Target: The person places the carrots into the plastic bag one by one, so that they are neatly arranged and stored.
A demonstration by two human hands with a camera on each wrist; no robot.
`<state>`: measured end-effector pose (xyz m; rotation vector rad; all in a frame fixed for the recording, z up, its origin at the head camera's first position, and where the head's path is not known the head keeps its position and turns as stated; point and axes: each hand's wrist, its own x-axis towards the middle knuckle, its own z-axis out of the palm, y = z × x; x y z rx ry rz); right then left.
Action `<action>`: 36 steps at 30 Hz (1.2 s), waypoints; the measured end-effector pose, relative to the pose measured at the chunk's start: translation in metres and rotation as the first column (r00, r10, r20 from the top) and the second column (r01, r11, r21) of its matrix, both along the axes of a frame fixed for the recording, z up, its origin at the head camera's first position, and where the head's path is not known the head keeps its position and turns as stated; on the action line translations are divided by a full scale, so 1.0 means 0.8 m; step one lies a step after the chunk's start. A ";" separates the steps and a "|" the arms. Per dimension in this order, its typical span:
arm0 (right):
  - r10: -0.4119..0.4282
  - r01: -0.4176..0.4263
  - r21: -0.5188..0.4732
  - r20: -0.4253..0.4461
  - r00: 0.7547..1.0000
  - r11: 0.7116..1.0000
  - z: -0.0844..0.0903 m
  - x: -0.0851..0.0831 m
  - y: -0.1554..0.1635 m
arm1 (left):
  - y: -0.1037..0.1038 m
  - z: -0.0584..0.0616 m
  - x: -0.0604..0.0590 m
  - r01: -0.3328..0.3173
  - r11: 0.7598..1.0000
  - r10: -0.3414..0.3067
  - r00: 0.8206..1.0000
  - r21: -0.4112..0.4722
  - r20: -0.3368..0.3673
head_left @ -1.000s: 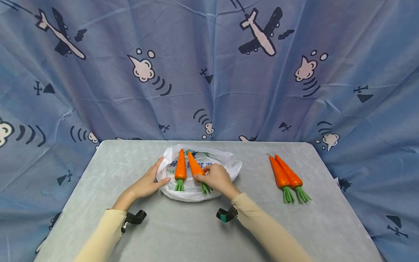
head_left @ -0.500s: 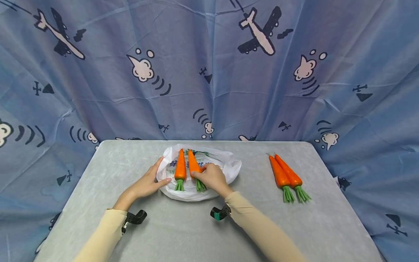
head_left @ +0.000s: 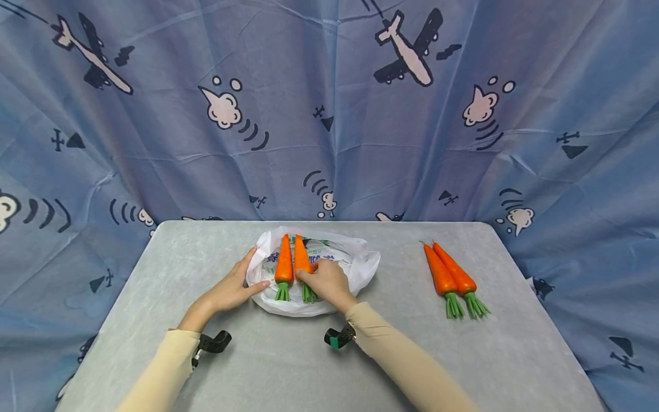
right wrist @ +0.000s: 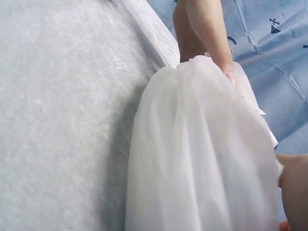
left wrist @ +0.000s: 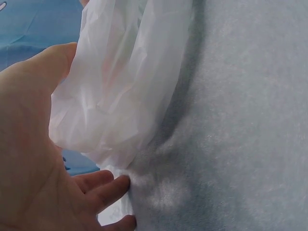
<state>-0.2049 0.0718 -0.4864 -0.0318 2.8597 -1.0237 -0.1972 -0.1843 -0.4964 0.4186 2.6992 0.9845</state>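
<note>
In the head view a white plastic bag point(head_left: 293, 309) with blue print stands with its mouth spread wide. Two orange carrots with green tops lie within its rim, side by side and tips pointing away. My right hand point(head_left: 327, 281) pinches the right carrot point(head_left: 301, 254) near its green top. Left of it lies the other carrot point(head_left: 284, 262), untouched. The left hand point(head_left: 230, 290) spreads along the bag's left side, thumb at the near rim and fingers extended along the outside. In the left wrist view, the bag point(left wrist: 110, 106) fills the space beside the thumb.
Two more carrots point(head_left: 439, 272) lie together on the grey table point(head_left: 412, 343), to the right of the bag. A blue curtain point(head_left: 288, 143) printed with airplanes hangs behind the table's far edge. Black wrist cameras point(head_left: 214, 342) sit at both cuffs.
My right hand has moved left, shifting its carrot closer to the other one and turning it straighter. The left hand, the bag and the two carrots at the right stay put.
</note>
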 end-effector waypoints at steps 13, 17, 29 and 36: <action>0.002 -0.002 0.005 -0.036 0.999 1.000 -0.008 -0.001 -0.003 | 0.000 0.000 -0.001 -0.004 1.000 0.004 1.000 0.004 0.013; 0.008 -0.009 -0.012 -0.043 0.999 1.000 -0.012 -0.001 -0.003 | 0.001 -0.001 0.000 0.000 1.000 0.000 1.000 0.006 0.002; 0.032 -0.033 -0.018 -0.055 0.998 0.999 -0.019 0.000 -0.002 | 0.003 -0.002 0.000 -0.005 1.000 0.005 1.000 -0.010 0.009; 0.065 -0.066 -0.011 -0.049 0.997 0.998 -0.021 0.000 -0.002 | 0.003 -0.002 0.000 0.002 1.000 -0.002 1.000 -0.008 0.008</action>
